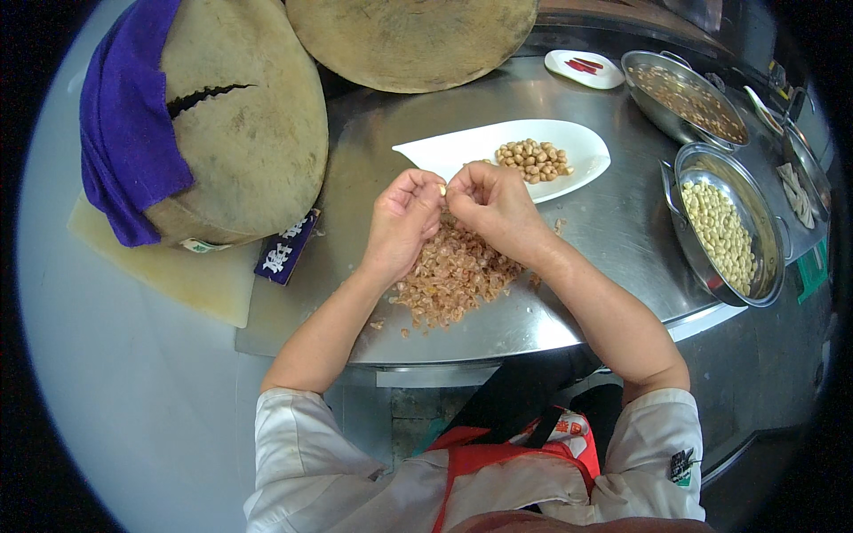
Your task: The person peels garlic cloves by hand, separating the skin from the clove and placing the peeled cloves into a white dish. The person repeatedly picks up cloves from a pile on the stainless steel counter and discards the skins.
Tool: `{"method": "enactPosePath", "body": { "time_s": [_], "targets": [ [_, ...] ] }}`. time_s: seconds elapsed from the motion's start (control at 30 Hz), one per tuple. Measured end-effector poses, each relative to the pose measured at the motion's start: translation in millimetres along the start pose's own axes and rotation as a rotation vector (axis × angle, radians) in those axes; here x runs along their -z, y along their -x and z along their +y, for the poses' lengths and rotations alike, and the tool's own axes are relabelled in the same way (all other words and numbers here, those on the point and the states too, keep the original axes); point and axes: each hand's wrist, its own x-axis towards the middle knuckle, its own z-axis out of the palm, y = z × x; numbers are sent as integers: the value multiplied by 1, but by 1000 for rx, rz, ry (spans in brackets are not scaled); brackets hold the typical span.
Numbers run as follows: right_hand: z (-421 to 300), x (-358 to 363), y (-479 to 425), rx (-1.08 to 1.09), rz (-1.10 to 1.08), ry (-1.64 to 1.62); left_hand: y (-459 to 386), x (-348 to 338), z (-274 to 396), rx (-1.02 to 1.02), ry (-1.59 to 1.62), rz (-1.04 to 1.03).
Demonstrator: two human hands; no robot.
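Note:
A pale peeled peanut (442, 190) sits between the fingertips of my left hand (408, 216), close against the fingers of my right hand (492, 205). My right thumb and index finger are pinched together; whether they hold a bit of skin cannot be seen. Beneath both hands lies a heap of loose brown peanut skins (460, 280) on the steel table (600, 246). Just beyond them is a white leaf-shaped dish (453, 143) with unpeeled peanuts (533, 160). On the right, a steel pan (773, 266) holds many pale peeled peanuts (716, 230).
A second steel pan (683, 126) holds peanuts in liquid at the back right. Near it stands a white plate (560, 63) with red strips. Two round wooden chopping blocks (260, 146) (413, 40) are at the back left, one draped with a purple cloth (126, 126). A dark blue box (286, 250) lies beside it.

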Motion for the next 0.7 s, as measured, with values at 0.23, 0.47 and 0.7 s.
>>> {"method": "enactPosePath", "body": {
  "time_s": [0.23,0.47,0.7],
  "targets": [
    [1,0,-1,27,7,31,-1,2,-3,28,100,-18],
    [-3,3,-2,-19,65,0,-1,3,8,109,288,-90],
    [-2,1,0,30,12,-48,0,5,7,119,305,-133]
  ]
}}
